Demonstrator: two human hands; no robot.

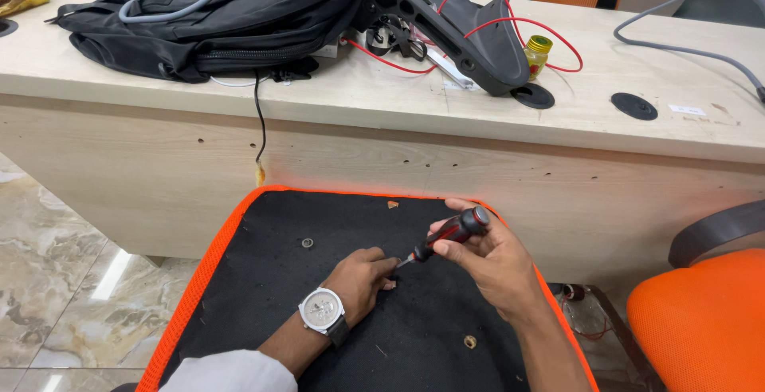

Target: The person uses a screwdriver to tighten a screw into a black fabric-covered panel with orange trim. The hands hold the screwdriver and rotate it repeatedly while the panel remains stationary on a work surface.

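Note:
My right hand (492,263) grips a screwdriver (446,236) with a red and black handle, its tip angled down to the left. The tip meets my left hand (362,279), whose fingers pinch at a spot on the black underside of a chair seat (319,217) with an orange edge. What the left fingertips hold is hidden. A silver wristwatch (321,311) sits on my left wrist. A small washer (307,243) lies on the seat to the left, and a screw hole (469,342) shows near my right forearm.
A light wooden desk (382,113) stands just beyond the seat, carrying a black backpack (215,9), a dark chair armrest part (454,25), red wires (510,17) and a small yellow-capped bottle (539,53). An orange chair (701,320) is at the right. Marble floor lies left.

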